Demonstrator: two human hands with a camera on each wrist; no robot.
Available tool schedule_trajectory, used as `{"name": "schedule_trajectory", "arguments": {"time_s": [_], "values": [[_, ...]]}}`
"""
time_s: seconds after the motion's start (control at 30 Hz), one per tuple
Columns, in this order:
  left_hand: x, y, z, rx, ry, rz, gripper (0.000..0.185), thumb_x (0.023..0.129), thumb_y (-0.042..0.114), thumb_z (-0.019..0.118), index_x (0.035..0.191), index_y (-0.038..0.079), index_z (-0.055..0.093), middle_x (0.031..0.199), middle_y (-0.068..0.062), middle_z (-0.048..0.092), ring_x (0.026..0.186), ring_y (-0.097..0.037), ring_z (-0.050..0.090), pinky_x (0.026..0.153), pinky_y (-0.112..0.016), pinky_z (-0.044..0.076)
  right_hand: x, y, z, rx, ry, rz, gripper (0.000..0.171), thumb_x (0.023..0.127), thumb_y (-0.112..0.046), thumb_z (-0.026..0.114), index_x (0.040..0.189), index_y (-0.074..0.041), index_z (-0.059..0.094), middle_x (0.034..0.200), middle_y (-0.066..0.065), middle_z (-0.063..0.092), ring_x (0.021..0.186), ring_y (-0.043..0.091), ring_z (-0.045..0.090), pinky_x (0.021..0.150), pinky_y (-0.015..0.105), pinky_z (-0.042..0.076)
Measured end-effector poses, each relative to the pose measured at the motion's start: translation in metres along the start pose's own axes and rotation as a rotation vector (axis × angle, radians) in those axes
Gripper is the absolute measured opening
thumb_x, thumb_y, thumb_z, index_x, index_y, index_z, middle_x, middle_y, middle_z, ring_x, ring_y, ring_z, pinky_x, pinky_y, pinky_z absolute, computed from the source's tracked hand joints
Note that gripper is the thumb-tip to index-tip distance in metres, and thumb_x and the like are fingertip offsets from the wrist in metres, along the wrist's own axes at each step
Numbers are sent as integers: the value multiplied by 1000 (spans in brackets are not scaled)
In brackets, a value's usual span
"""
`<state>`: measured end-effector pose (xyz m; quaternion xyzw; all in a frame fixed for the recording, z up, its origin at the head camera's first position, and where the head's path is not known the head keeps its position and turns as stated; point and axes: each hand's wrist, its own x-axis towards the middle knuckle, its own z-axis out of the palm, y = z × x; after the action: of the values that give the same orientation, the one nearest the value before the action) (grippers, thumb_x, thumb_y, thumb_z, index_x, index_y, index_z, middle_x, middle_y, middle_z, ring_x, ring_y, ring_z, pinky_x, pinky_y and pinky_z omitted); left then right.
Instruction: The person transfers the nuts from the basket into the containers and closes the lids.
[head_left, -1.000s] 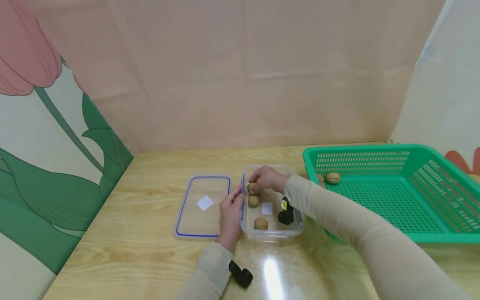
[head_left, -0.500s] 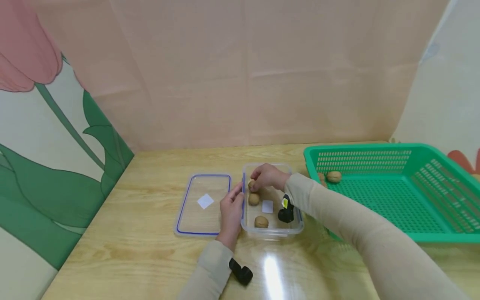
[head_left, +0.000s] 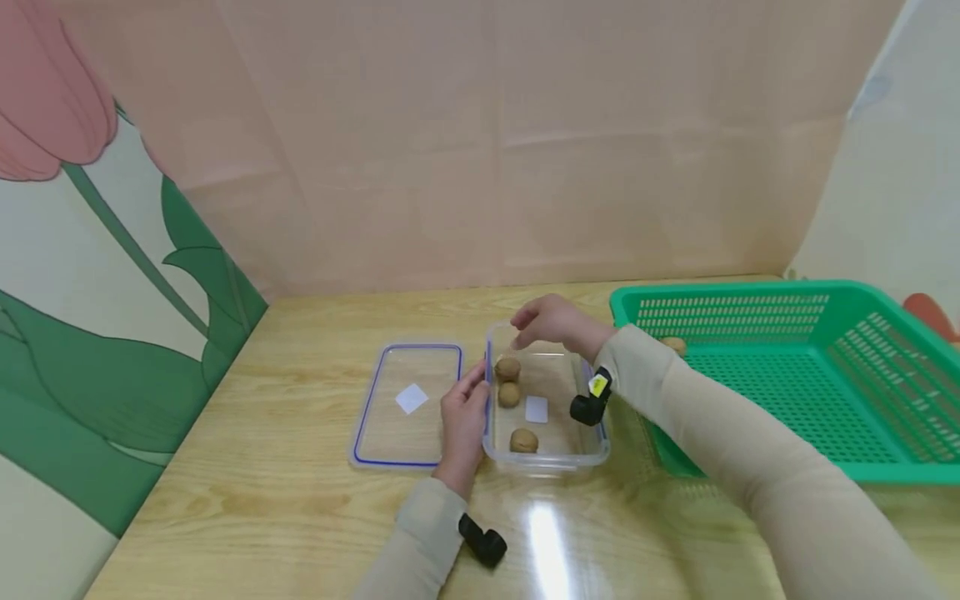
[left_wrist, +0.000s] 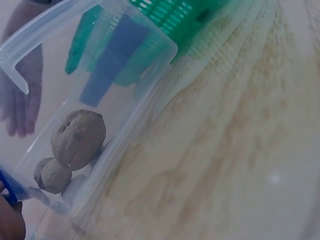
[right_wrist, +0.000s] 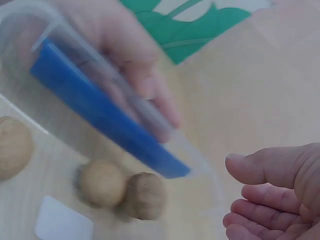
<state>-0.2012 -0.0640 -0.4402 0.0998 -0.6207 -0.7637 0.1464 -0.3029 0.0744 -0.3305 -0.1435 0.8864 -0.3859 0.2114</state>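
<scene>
A clear plastic container (head_left: 592, 446) stands mid-table with three walnuts inside: one at the far left (head_left: 507, 367), one just nearer (head_left: 509, 394), one at the front (head_left: 523, 440). My left hand (head_left: 463, 417) rests against the container's left wall by the blue clip (right_wrist: 100, 110), fingers fairly straight. My right hand (head_left: 551, 323) hovers over the container's far rim, fingers relaxed, holding nothing. In the right wrist view its fingertips (right_wrist: 260, 200) hang above two walnuts (right_wrist: 102, 182) (right_wrist: 145, 195). The left wrist view shows walnuts (left_wrist: 80, 137) through the wall.
The container's blue-rimmed lid (head_left: 408, 404) lies flat to its left. A green basket (head_left: 787, 454) at the right holds a walnut (head_left: 673, 344) near its far left corner. Paper walls enclose the table at the back and left.
My right hand has let go of a walnut at the container's far left and lifted up and back. The left hand has stayed at the wall.
</scene>
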Motion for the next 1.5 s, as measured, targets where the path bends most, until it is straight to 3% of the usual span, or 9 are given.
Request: {"name": "schedule_trajectory", "arguments": {"time_s": [0.3,0.53,0.77,1.0,1.27,1.4,1.5], "values": [[-3,3,-2,20,21,15,32,86,2,54,117,3,62,112,-19,63,81,-9,53,74,-17,47,-22,5,-41,55,18,1,54,85,-16,64,132,0,44,136,21,44,127,36,37,108,52,27],[-3,1,-2,8,23,32,32,85,1,55,117,1,62,110,-22,63,77,-7,51,72,-16,46,-37,16,-62,78,33,-22,55,86,-14,63,134,2,42,137,23,42,127,38,37,108,51,28],[-4,3,-2,25,29,6,33,85,2,54,117,3,62,117,-15,63,94,-17,57,80,-17,47,-48,29,-76,100,51,-97,56,88,-14,60,135,5,39,134,26,44,125,39,39,107,51,29],[-3,2,-2,29,32,-1,33,85,3,55,117,4,62,122,-13,61,110,-23,56,92,-26,48,-59,48,-91,116,94,-92,54,89,-15,60,135,3,40,133,25,45,122,36,42,106,51,31],[-2,2,-2,36,29,-11,33,85,3,55,117,5,63,121,-11,62,105,-21,56,90,-26,48,-72,75,-108,46,137,-85,58,86,-25,65,133,1,43,131,22,49,117,30,48,101,50,37],[-2,2,-2,41,27,-24,33,86,4,54,118,6,62,123,-10,61,111,-22,55,95,-29,47,-77,89,-112,4,147,-87,57,86,-28,65,131,2,46,129,21,51,113,26,52,97,47,41],[-2,2,-2,38,23,-25,33,86,4,54,118,6,62,123,-10,60,114,-22,54,97,-31,45,-79,100,-115,-5,129,-74,59,87,-30,64,133,1,44,131,22,49,115,29,50,98,51,40]]}}
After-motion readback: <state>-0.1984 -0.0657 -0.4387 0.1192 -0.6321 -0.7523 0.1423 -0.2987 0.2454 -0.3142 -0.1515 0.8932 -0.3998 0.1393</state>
